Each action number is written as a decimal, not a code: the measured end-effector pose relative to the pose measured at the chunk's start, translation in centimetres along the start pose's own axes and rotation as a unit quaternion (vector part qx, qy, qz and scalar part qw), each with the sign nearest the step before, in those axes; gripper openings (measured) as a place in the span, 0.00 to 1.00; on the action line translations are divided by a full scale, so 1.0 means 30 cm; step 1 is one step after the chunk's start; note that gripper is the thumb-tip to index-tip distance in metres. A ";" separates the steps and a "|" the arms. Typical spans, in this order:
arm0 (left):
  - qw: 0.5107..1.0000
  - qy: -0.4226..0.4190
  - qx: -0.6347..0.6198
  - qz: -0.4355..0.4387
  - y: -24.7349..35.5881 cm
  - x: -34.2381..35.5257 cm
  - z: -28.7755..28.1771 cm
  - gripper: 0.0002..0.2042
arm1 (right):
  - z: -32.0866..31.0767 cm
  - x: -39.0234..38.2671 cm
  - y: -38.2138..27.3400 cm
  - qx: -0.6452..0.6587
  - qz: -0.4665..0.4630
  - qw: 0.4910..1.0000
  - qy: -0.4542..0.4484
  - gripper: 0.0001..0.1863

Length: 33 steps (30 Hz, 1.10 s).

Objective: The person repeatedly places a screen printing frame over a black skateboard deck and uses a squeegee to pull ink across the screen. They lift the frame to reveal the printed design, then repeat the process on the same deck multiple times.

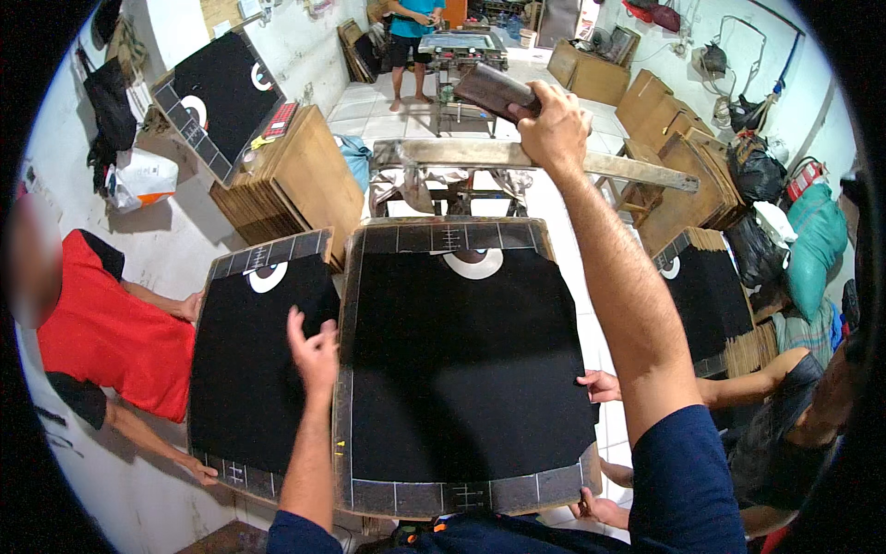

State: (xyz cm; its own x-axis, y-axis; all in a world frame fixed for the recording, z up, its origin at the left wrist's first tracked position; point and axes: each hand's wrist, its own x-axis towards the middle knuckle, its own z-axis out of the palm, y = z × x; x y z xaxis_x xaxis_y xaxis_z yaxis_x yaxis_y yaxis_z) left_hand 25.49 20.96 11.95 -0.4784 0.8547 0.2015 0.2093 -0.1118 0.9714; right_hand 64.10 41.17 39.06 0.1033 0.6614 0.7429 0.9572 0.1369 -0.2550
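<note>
My right hand (556, 134), arm stretched forward, is wrapped round a dark rectangular block (496, 90), shaped like a squeegee, above a long worn wooden bar (461, 153). My left hand (316, 349) is raised with fingers apart, holding nothing. It is over the gap between two boards. A board with a dark, white-lined border (397, 497) stretches out before me, covered by black cloth (461, 369) with a white eye-shaped print (473, 264) at its far end. On the left is a similar board (305, 245) with black cloth (245, 342) and an eye print (267, 276).
A person in red (120, 323) holds the left board; another person's hands (602, 386) are at the middle board's right edge. Stacked boards (295, 175) stand behind on the left, and more (706, 295) lie right. Farther back, someone in blue (413, 18) stands beside a table (461, 42).
</note>
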 end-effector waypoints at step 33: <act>0.927 -0.020 0.073 -0.368 -0.718 -0.540 -0.720 0.28 | -0.042 0.046 -0.076 0.019 0.074 0.996 -0.052 0.21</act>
State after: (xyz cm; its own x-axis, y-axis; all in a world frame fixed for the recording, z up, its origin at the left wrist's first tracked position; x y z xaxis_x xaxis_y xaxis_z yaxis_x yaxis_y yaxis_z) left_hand 10.32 -1.42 -9.54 -0.5057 0.6914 -0.5159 -0.0451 0.5760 0.8162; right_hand 62.38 40.85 41.44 0.2122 0.7490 0.6277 0.9225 0.0583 -0.3815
